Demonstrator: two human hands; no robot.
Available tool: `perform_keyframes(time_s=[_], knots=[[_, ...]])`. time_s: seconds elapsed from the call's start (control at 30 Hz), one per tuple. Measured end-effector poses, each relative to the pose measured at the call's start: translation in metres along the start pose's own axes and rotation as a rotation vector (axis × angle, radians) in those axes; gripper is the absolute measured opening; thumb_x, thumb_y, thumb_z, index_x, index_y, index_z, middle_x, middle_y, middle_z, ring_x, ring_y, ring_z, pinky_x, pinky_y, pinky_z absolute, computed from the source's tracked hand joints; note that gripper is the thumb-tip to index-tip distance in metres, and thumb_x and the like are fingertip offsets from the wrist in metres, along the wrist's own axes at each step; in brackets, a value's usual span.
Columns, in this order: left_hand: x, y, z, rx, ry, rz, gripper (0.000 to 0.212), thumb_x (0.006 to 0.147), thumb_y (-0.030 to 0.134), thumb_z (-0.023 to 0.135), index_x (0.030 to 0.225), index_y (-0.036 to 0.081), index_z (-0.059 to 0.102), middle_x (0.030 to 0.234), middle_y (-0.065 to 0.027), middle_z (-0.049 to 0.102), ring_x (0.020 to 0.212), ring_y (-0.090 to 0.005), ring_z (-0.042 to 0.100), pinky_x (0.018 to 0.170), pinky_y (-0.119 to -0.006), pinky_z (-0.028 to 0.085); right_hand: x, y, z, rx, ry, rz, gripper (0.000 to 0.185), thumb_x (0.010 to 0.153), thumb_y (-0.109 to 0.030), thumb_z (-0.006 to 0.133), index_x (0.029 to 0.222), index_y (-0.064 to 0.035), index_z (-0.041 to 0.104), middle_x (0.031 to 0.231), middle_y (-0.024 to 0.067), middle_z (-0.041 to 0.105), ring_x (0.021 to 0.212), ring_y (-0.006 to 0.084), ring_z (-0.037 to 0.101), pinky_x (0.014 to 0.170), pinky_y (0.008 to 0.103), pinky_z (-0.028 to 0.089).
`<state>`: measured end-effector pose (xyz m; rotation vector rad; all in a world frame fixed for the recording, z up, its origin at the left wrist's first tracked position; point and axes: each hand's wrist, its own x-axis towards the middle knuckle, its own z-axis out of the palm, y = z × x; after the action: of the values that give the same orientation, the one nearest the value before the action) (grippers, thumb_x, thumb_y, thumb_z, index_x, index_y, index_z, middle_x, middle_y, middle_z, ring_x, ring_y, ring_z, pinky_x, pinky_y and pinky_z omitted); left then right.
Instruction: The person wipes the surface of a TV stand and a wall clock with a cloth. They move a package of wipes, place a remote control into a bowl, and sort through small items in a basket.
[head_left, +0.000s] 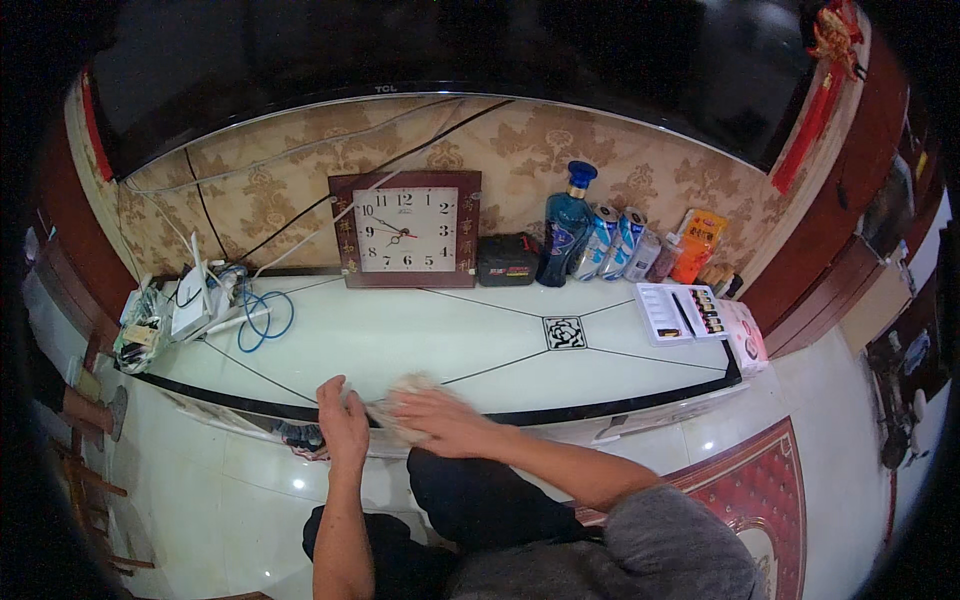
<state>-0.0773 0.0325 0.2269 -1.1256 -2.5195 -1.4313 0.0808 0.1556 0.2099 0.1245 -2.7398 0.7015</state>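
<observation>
A pale, blurred cloth (409, 390) lies at the front edge of a white glass-topped TV cabinet (480, 322). My right hand (442, 420) is on this cloth, fingers spread over it and bunching it against the black-rimmed edge. To its left, my left hand (343, 424) is raised at the same edge, fingers slightly apart, with nothing visible in it. One end of the cloth reaches close to the left hand; whether they touch I cannot tell.
A wall clock (405, 229) leans against the wall beside a black case (508, 260), a blue bottle (564, 232) and drink cans (598, 241). At left are a white router (191, 307) and blue cable (259, 322). An open tray of vials (681, 313) sits at right. Above hangs a TCL television (450, 45).
</observation>
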Motion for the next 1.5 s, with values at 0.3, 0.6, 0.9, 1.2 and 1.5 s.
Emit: perform_keyframes(time_s=[0.3, 0.6, 0.9, 1.2, 1.5], knots=[[-0.016, -0.001, -0.016, 0.124, -0.171, 0.189, 0.029, 0.078, 0.003, 0.057, 0.106, -0.003, 0.053, 0.123, -0.0276, 0.043, 0.111, -0.0441, 0.045, 0.095, -0.044, 0.038, -0.191, 0.063, -0.108, -0.494, 0.417, 0.634, 0.047, 0.076, -0.018, 0.062, 0.119, -0.0040, 0.052, 0.122, 0.0195, 0.052, 0.118, 0.0398, 0.043, 0.101, 0.0470, 0.032], [-0.023, 0.008, -0.049, 0.052, -0.389, 0.026, 0.030, 0.083, 0.011, 0.057, 0.109, -0.003, 0.053, 0.124, -0.0261, 0.044, 0.113, -0.0407, 0.046, 0.095, -0.041, 0.040, 0.021, 0.059, -0.028, -0.446, 0.211, 0.498, 0.050, 0.086, -0.035, 0.051, 0.123, -0.0012, 0.048, 0.132, 0.0247, 0.041, 0.127, 0.0421, 0.033, 0.102, 0.0525, 0.026], [-0.018, 0.023, -0.047, -0.013, -0.345, 0.073, 0.024, 0.084, 0.007, 0.052, 0.107, 0.000, 0.053, 0.115, -0.0228, 0.049, 0.098, -0.0391, 0.053, 0.084, -0.041, 0.044, 0.180, 0.055, 0.036, -0.312, 0.149, 0.297, 0.049, 0.087, -0.032, 0.051, 0.126, -0.0040, 0.048, 0.136, 0.0192, 0.039, 0.130, 0.0376, 0.030, 0.105, 0.0506, 0.024], [-0.014, -0.004, -0.046, -0.034, -0.007, -0.086, 0.008, 0.075, -0.001, 0.051, 0.076, -0.001, 0.059, 0.081, -0.0181, 0.062, 0.078, -0.0360, 0.060, 0.069, -0.042, 0.047, 0.088, 0.008, 0.009, 0.078, -0.154, -0.153, 0.052, 0.082, -0.013, 0.059, 0.131, -0.0077, 0.044, 0.137, 0.0185, 0.039, 0.132, 0.0347, 0.029, 0.107, 0.0423, 0.024], [-0.075, 0.024, -0.037, -0.155, -0.233, -0.153, 0.013, 0.082, 0.010, 0.052, 0.090, 0.004, 0.060, 0.078, -0.0167, 0.063, 0.075, -0.0316, 0.062, 0.067, -0.038, 0.048, -0.050, 0.007, -0.069, 0.360, 0.244, 0.481, 0.037, 0.090, -0.031, 0.051, 0.091, 0.0039, 0.063, 0.073, 0.0133, 0.063, 0.067, 0.0210, 0.058, 0.065, 0.0356, 0.047]])
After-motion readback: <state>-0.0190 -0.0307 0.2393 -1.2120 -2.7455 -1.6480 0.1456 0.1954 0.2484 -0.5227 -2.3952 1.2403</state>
